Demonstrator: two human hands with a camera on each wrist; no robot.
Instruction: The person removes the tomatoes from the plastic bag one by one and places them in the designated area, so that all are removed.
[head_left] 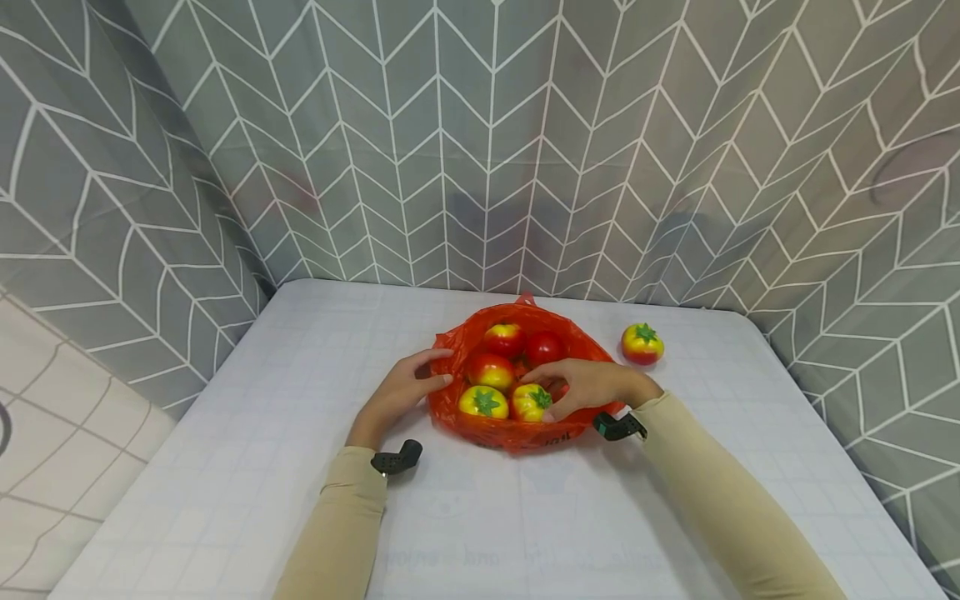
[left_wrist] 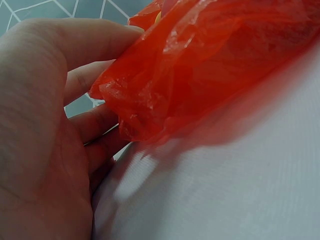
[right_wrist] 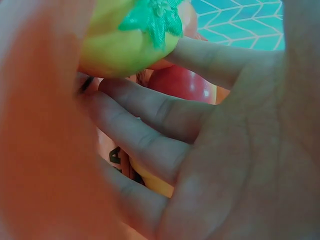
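A red plastic bag [head_left: 581, 333] lies with its mouth spread wide, several toy fruits inside. My left hand [head_left: 401, 385] touches the bag's left edge with extended fingers; in the left wrist view the bag's crumpled corner lies between the thumb and fingers [left_wrist: 87, 82]. Inside the bag, my right hand [head_left: 588, 385] pinches a yellow-and-red toy tomato [head_left: 527, 403] with a green leafy top between thumb and forefinger. A similar toy tomato [head_left: 480, 403] sits left of it. Behind them are a red-yellow fruit [head_left: 491, 371], another red-yellow fruit [head_left: 506, 339] and a deep red one [head_left: 545, 347].
One more yellow-and-red toy tomato [head_left: 642, 344] stands on the white table [head_left: 480, 508], right of the bag near the back edge. A grey curtain [head_left: 465, 167] with white chevron lines hangs behind the table and along its sides.
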